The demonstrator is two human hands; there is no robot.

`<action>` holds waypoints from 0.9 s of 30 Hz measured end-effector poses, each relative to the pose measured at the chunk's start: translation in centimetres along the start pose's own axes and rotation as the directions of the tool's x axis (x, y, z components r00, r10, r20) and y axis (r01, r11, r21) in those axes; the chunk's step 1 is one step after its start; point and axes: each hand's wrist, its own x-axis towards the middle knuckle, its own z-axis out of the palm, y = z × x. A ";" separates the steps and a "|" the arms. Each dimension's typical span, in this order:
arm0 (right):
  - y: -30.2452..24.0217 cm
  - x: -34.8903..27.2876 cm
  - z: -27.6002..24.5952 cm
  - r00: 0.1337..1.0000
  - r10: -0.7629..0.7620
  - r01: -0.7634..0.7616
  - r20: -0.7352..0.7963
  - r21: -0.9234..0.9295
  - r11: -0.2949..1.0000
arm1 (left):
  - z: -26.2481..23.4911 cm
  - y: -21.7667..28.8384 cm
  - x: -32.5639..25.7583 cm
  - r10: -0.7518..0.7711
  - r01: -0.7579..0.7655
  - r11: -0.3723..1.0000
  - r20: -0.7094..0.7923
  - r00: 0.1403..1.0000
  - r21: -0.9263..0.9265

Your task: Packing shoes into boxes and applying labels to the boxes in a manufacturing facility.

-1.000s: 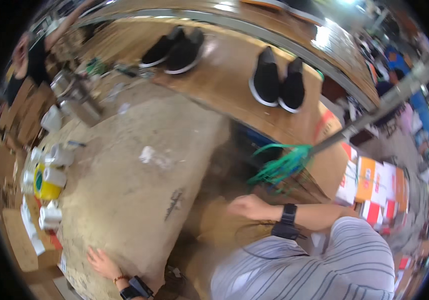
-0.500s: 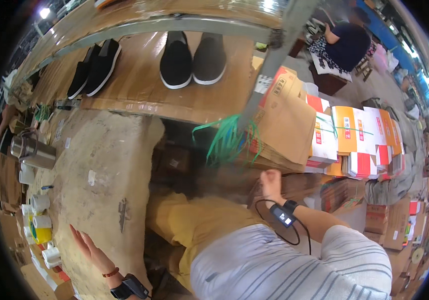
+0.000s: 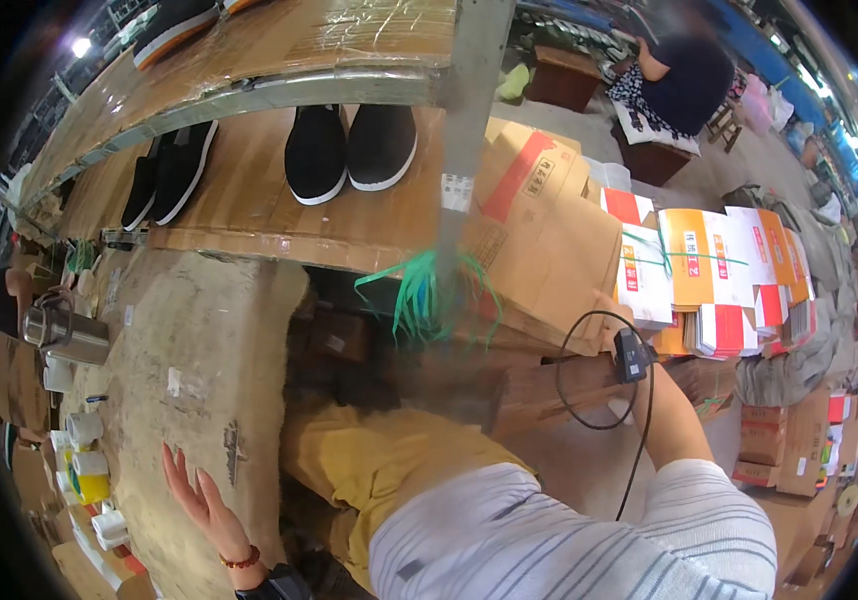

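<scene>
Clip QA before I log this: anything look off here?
Yes: black cable loops loosely off the right wrist device beside brown cardboard, a possible snag. Worktable also shows a dark, ragged mark, perhaps damage.

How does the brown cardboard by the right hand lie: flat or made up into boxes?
Flat: the brown cardboard lies as broad stacked sheets, layered edges showing beneath, with the right hand at its edge.

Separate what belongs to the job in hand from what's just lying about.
Likely in the job:
flat brown cardboard, with the right hand at its edge, grip unclear
worktable, under the open left hand

Apparently just lying about:
black shoes
steel flask
orange-and-white packaging
green strands
</scene>
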 end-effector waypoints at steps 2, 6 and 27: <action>-2.7 -2.2 2.5 0.994 0.084 -0.082 -0.063 0.019 0.996 | -0.6 -0.1 -0.6 -0.004 0.004 1.000 -0.007 1.000 0.009; -2.4 -0.1 0.0 0.996 0.051 -0.048 0.077 -0.030 0.998 | 0.0 0.5 -0.9 -0.007 0.007 1.000 0.010 1.000 -0.002; -6.8 0.4 9.6 0.992 -0.028 0.033 0.121 -0.043 0.999 | -2.7 -1.5 -5.1 -0.115 0.111 0.989 -0.042 0.992 -0.097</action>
